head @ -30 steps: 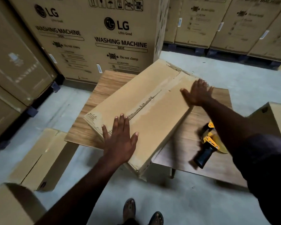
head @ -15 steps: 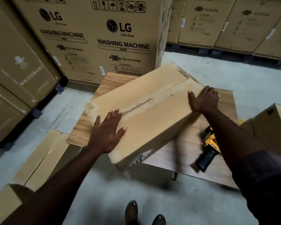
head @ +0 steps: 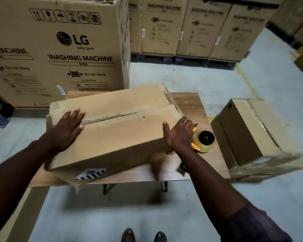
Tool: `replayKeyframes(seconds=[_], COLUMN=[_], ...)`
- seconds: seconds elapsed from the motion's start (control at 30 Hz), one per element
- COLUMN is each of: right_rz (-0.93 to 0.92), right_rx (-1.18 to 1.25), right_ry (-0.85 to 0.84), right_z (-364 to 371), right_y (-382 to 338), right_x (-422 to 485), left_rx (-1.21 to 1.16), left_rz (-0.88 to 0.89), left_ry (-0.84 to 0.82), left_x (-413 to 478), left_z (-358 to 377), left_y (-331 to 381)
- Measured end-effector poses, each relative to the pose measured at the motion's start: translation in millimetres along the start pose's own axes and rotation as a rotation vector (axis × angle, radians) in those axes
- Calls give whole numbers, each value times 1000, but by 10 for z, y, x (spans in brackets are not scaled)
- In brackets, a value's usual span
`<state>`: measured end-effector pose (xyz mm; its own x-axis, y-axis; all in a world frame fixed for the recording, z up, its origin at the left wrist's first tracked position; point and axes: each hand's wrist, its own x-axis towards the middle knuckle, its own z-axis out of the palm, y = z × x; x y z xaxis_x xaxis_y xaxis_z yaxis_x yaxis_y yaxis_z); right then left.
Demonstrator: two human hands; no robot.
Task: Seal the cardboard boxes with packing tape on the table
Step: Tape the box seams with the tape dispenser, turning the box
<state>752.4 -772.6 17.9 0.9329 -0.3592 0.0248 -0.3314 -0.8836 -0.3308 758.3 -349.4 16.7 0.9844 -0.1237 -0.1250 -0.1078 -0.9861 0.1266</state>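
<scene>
A long brown cardboard box (head: pixel 115 130) lies across the small wooden table (head: pixel 191 103), its top seam running left to right and its near corner hanging past the table's front edge. My left hand (head: pixel 65 130) rests flat on the box's top near the left end, fingers spread over the seam. My right hand (head: pixel 179 135) presses against the box's right end, thumb on the top and fingers down the side. A yellow tape dispenser with a roll of clear tape (head: pixel 204 141) stands on the table just right of that hand.
Another cardboard box (head: pixel 248 135) sits on the floor right of the table. Tall washing-machine cartons (head: pixel 59 49) stand behind the table and along the back wall (head: pixel 191 28). A flat cardboard piece (head: pixel 12 222) lies on the floor at lower left. My shoes (head: pixel 143 236) are near the bottom edge.
The box has been turned from a diagonal to lie square across the table. My left hand slid to its left end, my right hand to its right end.
</scene>
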Motion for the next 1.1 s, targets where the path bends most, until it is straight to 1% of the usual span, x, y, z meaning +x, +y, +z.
replayKeyframes(seconds=[0.13,0.2,0.33,0.43,0.5,0.6,0.67,0.73,0.8,0.9,1.1], right_rz=[14,25,75,105,126,151,156,138,120,105,102], right_rx=[1,-26,-23,-27,-44,-90,-130,-151,-108,7,71], right_ry=[14,24,59,41,39,36,39,14,-34,-66,53], right_z=[-52,-48,-32,-61,-76,-77,-73,-86,-105,-113,-42], right_y=[62,104,112,76,43,11,8,-11,-22,16,123], right_x=[-182,-236,-329,-376,-392,-395,-362,-268,-122,91,139], left_rx=[17,15,30,40,24,-21,-60,-74,-74,-83,-76], left_rz=[-132,-124,-52,-75,-132,-191,-192,-147,-107,-105,-115], left_ry=[-34,-57,-55,-79,-73,3,27,8,-13,4,7], left_x=[76,101,243,436,529,552,488,408,353,340,365], left_z=[0,-40,-114,-116,-112,-62,8,95,152,175,151], left_y=[156,203,177,235,365,636,870,1178,1519,1833,1899])
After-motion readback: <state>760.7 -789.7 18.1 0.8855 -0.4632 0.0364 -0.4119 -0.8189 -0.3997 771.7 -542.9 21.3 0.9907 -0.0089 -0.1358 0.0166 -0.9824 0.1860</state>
